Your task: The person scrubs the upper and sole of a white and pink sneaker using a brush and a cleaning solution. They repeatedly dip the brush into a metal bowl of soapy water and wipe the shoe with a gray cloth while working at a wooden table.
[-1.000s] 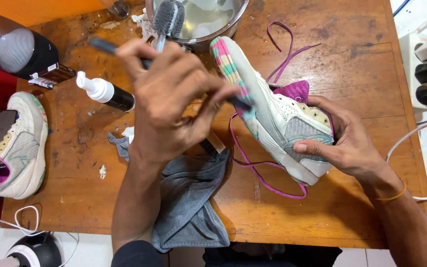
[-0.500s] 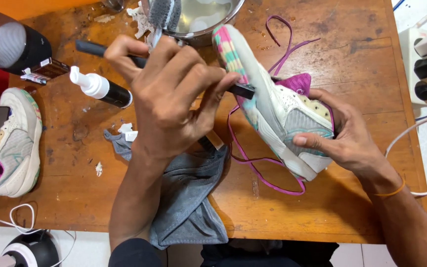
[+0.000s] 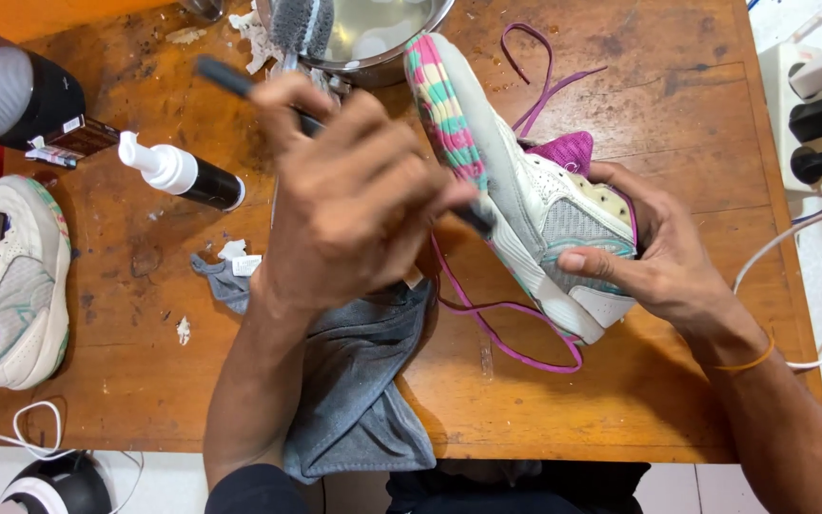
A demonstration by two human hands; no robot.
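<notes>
Here the wooden worktop (image 3: pixel 620 124) is crowded. Right of centre a white sneaker (image 3: pixel 525 205) is held tilted, clasped by the right hand (image 3: pixel 654 252). A dark-handled brush (image 3: pixel 240 84) is gripped in the left hand's (image 3: pixel 354 205) closed fingers. The far metal bowl (image 3: pixel 411 43) could be knocked by a wide stroke.

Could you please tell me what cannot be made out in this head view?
- Brush head: hidden behind the left hand, against the sneaker.
- Metal bowl: cut off by the top edge.
- Grey cloth: partly covered by the left forearm.
- Second sneaker: cropped at the left edge.
</notes>
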